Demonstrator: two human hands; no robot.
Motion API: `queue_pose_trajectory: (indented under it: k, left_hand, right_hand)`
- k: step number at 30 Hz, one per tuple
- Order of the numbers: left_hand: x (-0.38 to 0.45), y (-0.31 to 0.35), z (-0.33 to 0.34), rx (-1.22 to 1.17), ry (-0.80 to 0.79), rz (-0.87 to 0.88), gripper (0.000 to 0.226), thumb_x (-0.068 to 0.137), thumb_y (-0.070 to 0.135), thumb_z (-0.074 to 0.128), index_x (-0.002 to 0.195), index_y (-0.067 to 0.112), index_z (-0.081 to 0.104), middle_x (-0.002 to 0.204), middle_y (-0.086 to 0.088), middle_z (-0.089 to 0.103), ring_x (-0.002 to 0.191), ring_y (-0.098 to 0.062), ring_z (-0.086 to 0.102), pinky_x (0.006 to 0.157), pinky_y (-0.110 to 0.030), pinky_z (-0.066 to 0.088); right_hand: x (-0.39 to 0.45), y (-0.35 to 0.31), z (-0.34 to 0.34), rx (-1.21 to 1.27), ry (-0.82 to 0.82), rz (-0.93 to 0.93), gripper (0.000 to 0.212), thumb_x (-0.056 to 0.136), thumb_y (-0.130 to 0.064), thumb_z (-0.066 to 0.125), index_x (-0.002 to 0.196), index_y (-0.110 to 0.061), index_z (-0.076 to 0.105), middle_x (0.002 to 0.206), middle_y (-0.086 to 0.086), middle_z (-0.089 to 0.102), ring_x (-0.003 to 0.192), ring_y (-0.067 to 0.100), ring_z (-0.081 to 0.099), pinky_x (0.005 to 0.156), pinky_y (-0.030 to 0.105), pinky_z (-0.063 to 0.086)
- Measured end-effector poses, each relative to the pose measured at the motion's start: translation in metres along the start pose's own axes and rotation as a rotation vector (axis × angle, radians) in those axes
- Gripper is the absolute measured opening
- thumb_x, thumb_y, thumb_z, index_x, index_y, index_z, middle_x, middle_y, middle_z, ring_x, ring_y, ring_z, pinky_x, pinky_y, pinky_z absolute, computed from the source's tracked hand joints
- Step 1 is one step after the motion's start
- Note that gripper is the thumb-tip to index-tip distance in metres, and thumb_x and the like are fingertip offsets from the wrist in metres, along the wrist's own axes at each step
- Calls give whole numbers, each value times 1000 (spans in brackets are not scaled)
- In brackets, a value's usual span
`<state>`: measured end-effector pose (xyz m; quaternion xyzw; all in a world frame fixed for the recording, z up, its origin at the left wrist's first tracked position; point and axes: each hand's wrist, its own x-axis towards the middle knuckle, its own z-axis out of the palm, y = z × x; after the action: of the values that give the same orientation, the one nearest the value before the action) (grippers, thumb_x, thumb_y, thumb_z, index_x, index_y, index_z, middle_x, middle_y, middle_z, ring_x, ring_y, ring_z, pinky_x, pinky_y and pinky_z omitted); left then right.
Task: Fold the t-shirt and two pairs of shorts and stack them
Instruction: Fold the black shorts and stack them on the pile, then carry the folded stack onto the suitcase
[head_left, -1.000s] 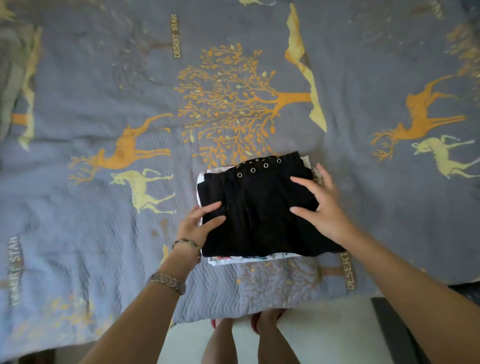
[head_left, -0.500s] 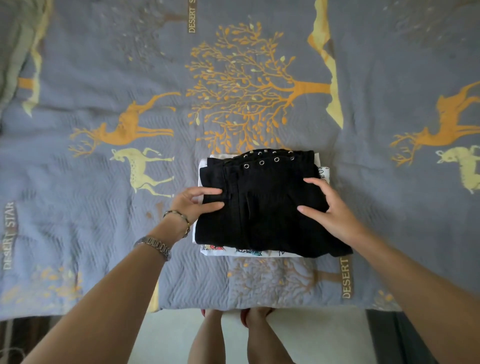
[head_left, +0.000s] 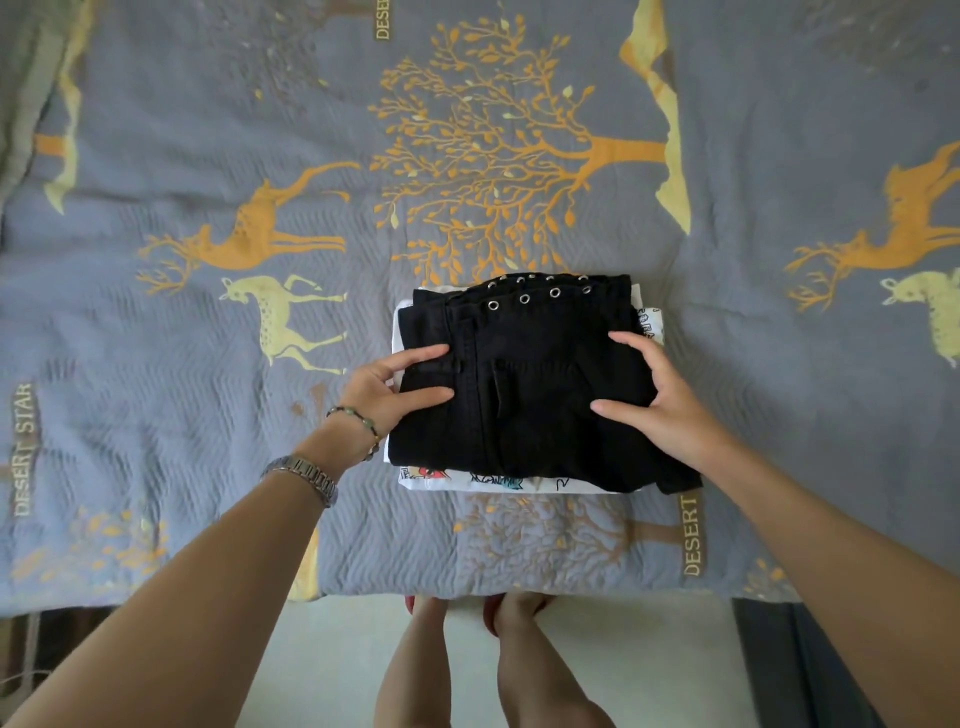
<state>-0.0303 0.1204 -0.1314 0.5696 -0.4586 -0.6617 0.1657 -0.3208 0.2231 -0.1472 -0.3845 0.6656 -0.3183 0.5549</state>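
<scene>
A folded stack lies near the front edge of the bed. On top are black shorts (head_left: 540, 384) with a row of metal eyelets along the far edge. Under them a folded white t-shirt (head_left: 498, 482) with a coloured print shows at the near, left and right edges. A second pair of shorts cannot be told apart in the dark pile. My left hand (head_left: 395, 389) rests on the left edge of the black shorts, fingers spread. My right hand (head_left: 660, 400) lies flat on the right side of the stack, fingers apart.
The bed is covered by a grey-blue quilt (head_left: 208, 364) printed with orange deer and a tree. Its front edge runs just below the stack. Pale floor (head_left: 337, 665) and my legs (head_left: 467, 670) show beneath. A dark object (head_left: 789, 665) stands at the lower right.
Both hands stay on the stack; the left hand has shifted slightly along the left edge. The view has tilted, so the stack sits a little lower and nearer the middle.
</scene>
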Motion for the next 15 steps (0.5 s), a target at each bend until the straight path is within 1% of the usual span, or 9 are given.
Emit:
queue_pose_trajectory:
  k: [2, 3, 4, 7, 9, 11, 12, 13, 15]
  left_hand:
    - [-2, 7, -2, 65, -26, 27, 49, 73, 1, 72, 104, 38, 63, 111, 7, 65, 98, -4, 63, 76, -16, 56]
    - [-3, 12, -3, 94, -42, 38, 52, 73, 1, 72, 106, 41, 62, 118, 4, 62, 105, -8, 60, 80, -18, 56]
    - [-4, 17, -4, 119, -62, 55, 54, 74, 1, 72, 108, 42, 60, 122, 3, 60, 109, -11, 58, 82, -17, 55]
    - [-11, 39, -3, 178, -118, 107, 57, 76, 0, 70, 111, 42, 56, 123, 2, 57, 110, -11, 55, 76, -10, 53]
    - [-17, 57, -2, 232, -163, 147, 57, 76, 1, 70, 111, 43, 55, 127, 1, 55, 115, -12, 53, 86, -16, 51]
    - [-23, 81, 5, 309, -221, 198, 57, 75, 3, 71, 110, 45, 55, 131, -1, 54, 121, -15, 49, 101, -28, 44]
    - [-26, 95, 10, 338, -258, 226, 57, 75, 3, 71, 111, 44, 54, 132, -2, 53, 123, -15, 48, 103, -29, 42]
    - [-29, 109, 18, 362, -301, 255, 56, 76, 2, 70, 114, 40, 54, 131, -3, 53, 122, -15, 48, 103, -25, 41]
    - [-38, 141, 37, 409, -396, 327, 56, 77, -4, 67, 120, 28, 50, 127, -4, 52, 119, -13, 47, 95, -8, 40]
  right_hand:
    - [0, -3, -1, -44, 16, 0, 72, 76, -16, 76, 128, -49, 40, 139, -2, 42, 125, 11, 48, 105, 38, 44]
    - [-1, -5, -1, -66, 31, 3, 73, 75, -17, 76, 127, -51, 39, 139, -1, 41, 126, 13, 46, 106, 42, 42]
    - [-4, -8, -1, -78, 47, 2, 73, 75, -17, 76, 128, -51, 38, 138, -1, 40, 126, 14, 46, 106, 43, 41]
    - [-22, -25, -3, -63, 96, -14, 75, 72, -18, 77, 128, -50, 38, 138, 0, 41, 125, 15, 47, 106, 45, 41]
    - [-40, -42, -10, -61, 145, -28, 75, 72, -17, 78, 129, -47, 39, 138, 0, 41, 125, 14, 47, 106, 39, 40]
    - [-63, -61, -19, -64, 212, -33, 75, 74, -10, 77, 133, -36, 38, 138, 1, 42, 123, 11, 47, 103, 26, 39]
    - [-77, -72, -25, -55, 247, -33, 75, 75, -7, 76, 135, -30, 38, 138, 2, 43, 121, 11, 49, 100, 23, 40]
    - [-91, -82, -32, -39, 273, -31, 75, 75, -4, 75, 136, -27, 38, 138, 3, 44, 117, 11, 52, 96, 21, 42]
    - [-125, -102, -47, -3, 326, -31, 75, 76, -1, 74, 136, -24, 36, 134, 5, 50, 107, 9, 60, 88, 17, 49]
